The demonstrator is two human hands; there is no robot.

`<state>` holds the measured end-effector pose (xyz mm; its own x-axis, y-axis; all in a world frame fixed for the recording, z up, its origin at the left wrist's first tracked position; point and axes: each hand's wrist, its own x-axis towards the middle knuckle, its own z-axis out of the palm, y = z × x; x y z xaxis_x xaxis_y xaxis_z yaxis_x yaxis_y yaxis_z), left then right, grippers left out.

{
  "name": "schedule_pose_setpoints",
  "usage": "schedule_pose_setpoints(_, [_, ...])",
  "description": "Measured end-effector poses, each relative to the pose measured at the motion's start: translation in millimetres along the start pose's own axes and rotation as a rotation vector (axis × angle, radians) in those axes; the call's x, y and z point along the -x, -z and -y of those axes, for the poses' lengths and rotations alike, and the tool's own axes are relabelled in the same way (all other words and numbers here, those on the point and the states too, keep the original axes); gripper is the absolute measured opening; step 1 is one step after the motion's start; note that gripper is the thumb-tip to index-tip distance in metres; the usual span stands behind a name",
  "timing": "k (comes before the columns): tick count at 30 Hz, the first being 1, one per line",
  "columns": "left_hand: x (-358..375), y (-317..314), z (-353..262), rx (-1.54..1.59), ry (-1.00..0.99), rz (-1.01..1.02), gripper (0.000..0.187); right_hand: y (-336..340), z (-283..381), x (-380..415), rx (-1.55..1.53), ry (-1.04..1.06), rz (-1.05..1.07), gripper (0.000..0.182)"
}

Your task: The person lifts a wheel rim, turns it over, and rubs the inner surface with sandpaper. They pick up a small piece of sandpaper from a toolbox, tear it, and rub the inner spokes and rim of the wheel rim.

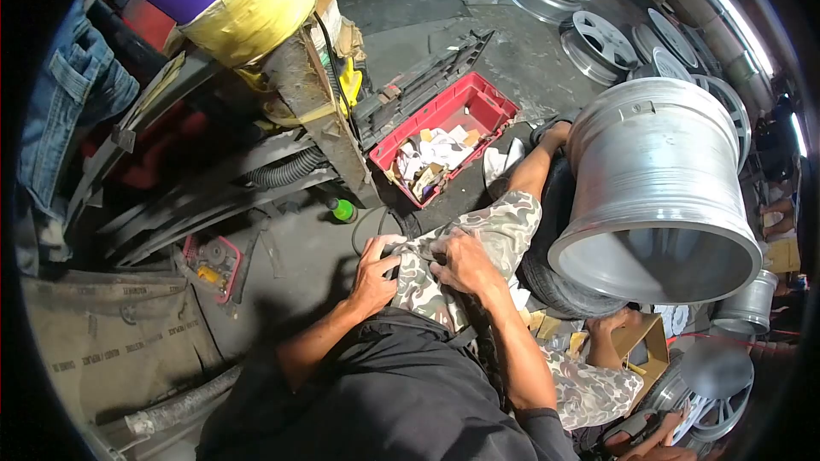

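Both hands are at the camouflage shorts (511,235) over my lap. My left hand (374,271) has its fingers curled in at the edge of the cloth, by the knee. My right hand (467,263) is bent over the same cloth a little to the right, thumb and fingers drawn together on it. Any small thing inside either hand is hidden. Beside my right leg a large silver wheel rim (653,171) stands on a black tire (555,277). Beyond my knees lies an open red toolbox (491,111) holding papers and scraps.
A green-capped bottle (343,210) stands left of my knees, and a red tray (224,256) lies farther left. Yellow-wrapped machinery (256,13) rises at upper left. Several rims (602,38) stand at upper right. Another person's hand (675,427) shows at lower right, near a cardboard box (653,350).
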<state>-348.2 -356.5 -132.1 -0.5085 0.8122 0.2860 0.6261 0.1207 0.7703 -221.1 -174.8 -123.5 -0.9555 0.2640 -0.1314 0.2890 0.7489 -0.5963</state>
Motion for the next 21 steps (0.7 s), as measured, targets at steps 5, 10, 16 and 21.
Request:
schedule_pose_setpoints(5, [8.5,10.7,10.0,-0.009,0.002,0.065,0.014,16.5,-12.7,-3.3,0.168,0.037,-0.141,0.031])
schedule_pose_setpoints(10, [35.5,5.0,34.4,0.059,0.088,0.073,0.009,8.2,-28.7,-1.3,0.289,0.070,-0.280,0.034])
schedule_pose_setpoints(16, [42.0,20.8,54.0,0.375,0.424,0.191,0.010,1.3,-14.9,-3.0,0.265,-0.053,-0.155,0.036])
schedule_pose_setpoints(21, [11.5,18.6,26.5,0.231,0.205,0.162,0.015,22.6,26.5,-2.4,0.100,-0.016,-0.073,0.050])
